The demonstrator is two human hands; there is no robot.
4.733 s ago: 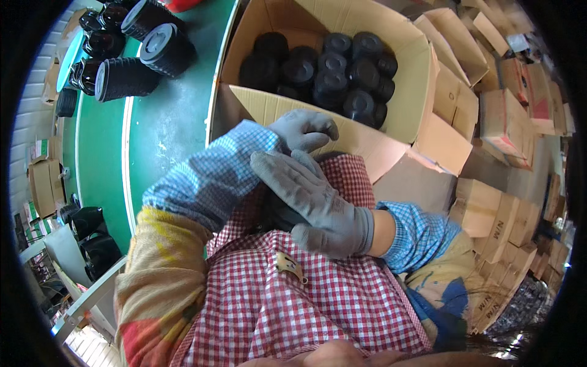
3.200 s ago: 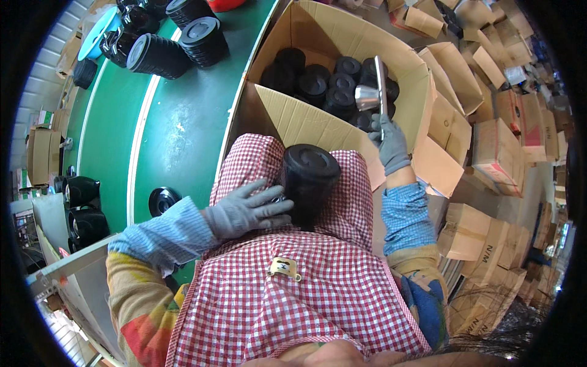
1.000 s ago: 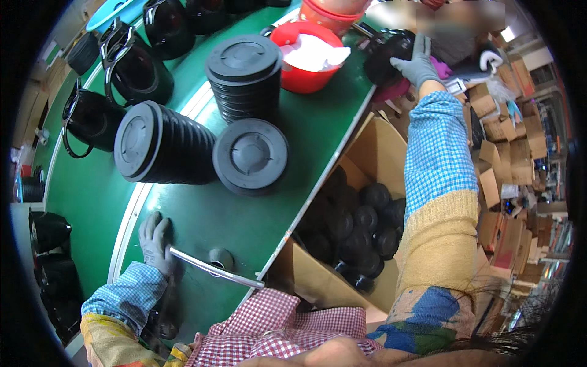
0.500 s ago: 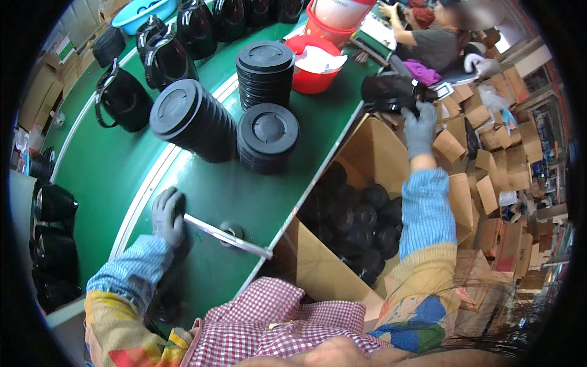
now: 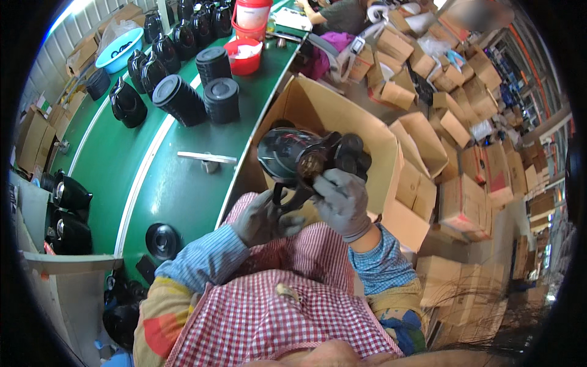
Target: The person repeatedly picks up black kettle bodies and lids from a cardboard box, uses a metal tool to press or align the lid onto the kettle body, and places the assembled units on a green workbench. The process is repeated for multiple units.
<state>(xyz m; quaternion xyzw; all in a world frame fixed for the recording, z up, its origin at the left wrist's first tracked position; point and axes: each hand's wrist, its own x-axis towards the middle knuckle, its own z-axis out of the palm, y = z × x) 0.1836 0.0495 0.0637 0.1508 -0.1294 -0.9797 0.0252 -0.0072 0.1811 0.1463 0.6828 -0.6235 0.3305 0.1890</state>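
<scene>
A glossy black jug [image 5: 282, 154] with a handle is tilted on its side above an open carton in front of me. My left hand [image 5: 263, 219], in a grey glove, is at its handle, with the fingers curled round it. My right hand [image 5: 342, 200], also gloved in grey, grips the jug near its open end, where a brownish inside shows. Its fingertips are partly hidden. Round black parts [image 5: 353, 156] lie just behind the right hand in the carton.
The carton [image 5: 380, 144] stands against the green table [image 5: 183, 183]. On the table are stacked black lids [image 5: 221, 101], several black jugs [image 5: 128, 104], a red bucket [image 5: 243, 58], a light bar [image 5: 206, 157] and a round black lid [image 5: 162, 240]. Cardboard boxes [image 5: 468, 192] fill the right side.
My right hand has brought the jug from the table's far edge back toward me, over the carton. The left hand has left the table top and come to the jug's handle. The view has shifted.
</scene>
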